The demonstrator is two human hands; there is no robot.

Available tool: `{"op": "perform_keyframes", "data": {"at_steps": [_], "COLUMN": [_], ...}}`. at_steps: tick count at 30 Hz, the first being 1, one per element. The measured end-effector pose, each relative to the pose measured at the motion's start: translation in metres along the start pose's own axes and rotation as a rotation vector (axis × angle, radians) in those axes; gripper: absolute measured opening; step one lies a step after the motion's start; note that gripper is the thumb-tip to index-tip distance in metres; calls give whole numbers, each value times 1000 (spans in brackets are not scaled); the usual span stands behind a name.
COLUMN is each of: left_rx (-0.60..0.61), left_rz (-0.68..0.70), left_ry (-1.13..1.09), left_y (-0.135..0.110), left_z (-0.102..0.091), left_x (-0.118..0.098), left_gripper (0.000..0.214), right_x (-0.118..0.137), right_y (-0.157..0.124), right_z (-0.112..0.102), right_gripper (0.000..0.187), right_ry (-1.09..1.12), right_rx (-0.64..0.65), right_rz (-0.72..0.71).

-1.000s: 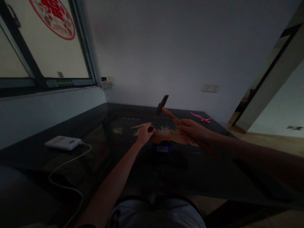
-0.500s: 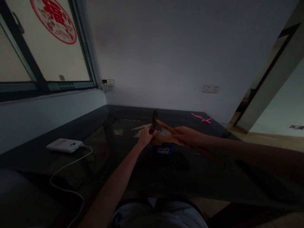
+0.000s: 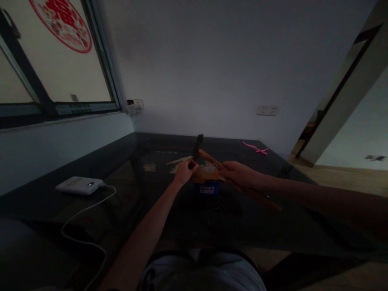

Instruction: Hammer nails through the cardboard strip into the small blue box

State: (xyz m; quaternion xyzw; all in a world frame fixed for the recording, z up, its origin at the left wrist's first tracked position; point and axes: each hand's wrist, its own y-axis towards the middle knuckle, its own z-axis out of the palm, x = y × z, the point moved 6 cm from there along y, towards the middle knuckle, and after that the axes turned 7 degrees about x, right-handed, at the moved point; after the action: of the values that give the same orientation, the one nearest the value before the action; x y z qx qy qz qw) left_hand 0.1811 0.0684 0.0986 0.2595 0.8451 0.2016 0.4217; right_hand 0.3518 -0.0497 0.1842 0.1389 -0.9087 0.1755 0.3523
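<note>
A hammer (image 3: 209,158) with a wooden handle and a dark metal head is gripped in my right hand (image 3: 238,173). The handle's end sticks out below that hand toward the right. The head is tilted, just above the fingertips of my left hand (image 3: 185,170). Those fingertips are pinched together at the left edge of a brown, rough-looking block (image 3: 207,173); what they hold is too small and dark to make out. Under the block is a blue container (image 3: 209,188) with a white label. Several thin metal pins, perhaps nails (image 3: 222,206), lie in front of it.
On the dark glossy table (image 3: 169,218), a white power bank (image 3: 80,185) with a white cable (image 3: 87,208) lies at left. A pink ribbon (image 3: 256,148) is near the back right. Pale torn patches (image 3: 150,166) show left of the block. A wall stands behind, a window at left.
The hammer head has risen slightly and tipped to the right above my left fingers. Both hands stay about where they were, and the view has shifted a little.
</note>
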Motion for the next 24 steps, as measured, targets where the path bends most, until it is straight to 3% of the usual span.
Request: {"op": "perform_keyframes", "data": {"at_steps": [5, 11, 17, 24], "left_rx": [1, 16, 5, 27], "left_rz": [9, -3, -8, -10], "left_ry": [-7, 18, -55, -21], "left_y": [0, 0, 0, 0], "left_z": [-1, -1, 1, 0], "left_x": [-4, -4, -2, -3], "left_gripper": [8, 7, 7, 6], "right_x": [2, -13, -9, -20], "right_y": [4, 9, 7, 12], "right_z": [-4, 5, -8, 3], "right_gripper": [20, 18, 17, 14], "right_ry": [39, -5, 18, -41], "right_rx": [-45, 5, -81, -16], "right_rz": [-30, 17, -1, 36]}}
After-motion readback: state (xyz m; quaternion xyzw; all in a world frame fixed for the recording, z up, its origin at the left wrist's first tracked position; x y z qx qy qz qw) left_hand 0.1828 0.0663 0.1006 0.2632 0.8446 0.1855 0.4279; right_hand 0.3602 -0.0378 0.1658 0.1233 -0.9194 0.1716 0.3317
